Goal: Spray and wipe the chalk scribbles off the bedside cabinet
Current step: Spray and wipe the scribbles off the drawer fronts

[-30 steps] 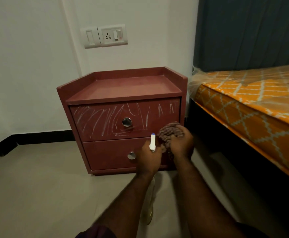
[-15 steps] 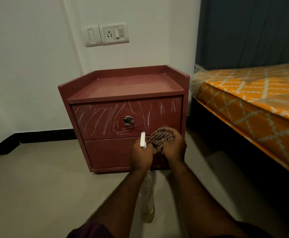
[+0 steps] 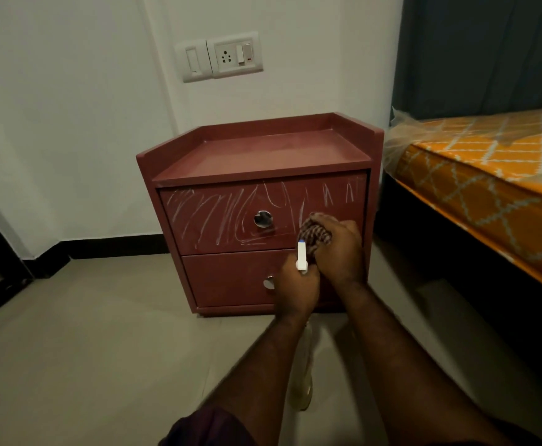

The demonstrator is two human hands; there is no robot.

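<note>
Cabinet (image 3: 263, 156) had open floor (image 3: 102, 333) at 9 o'clock, bed (image 3: 488, 175) close at 3 o'clock; both drawers (image 3: 227, 278) were closed. Left hand (image 3: 297, 292) gripped a spray bottle (image 3: 301, 259); right hand (image 3: 340, 249) bunched a cloth (image 3: 314, 234).

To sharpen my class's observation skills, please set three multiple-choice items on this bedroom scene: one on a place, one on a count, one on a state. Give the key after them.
1. Where are the chalk scribbles?
A) on the top drawer front
B) on the floor
C) on the wall

2. How many drawers does the cabinet have?
A) one
B) two
C) three

3. What is the right hand doing?
A) hanging open
B) gripping a bunched cloth
C) resting on the floor

Key:
1 A, the white lines cover only the top drawer front.
2 B, two fronts are stacked one above the other.
3 B, its fingers curl round the checked cloth.
</note>
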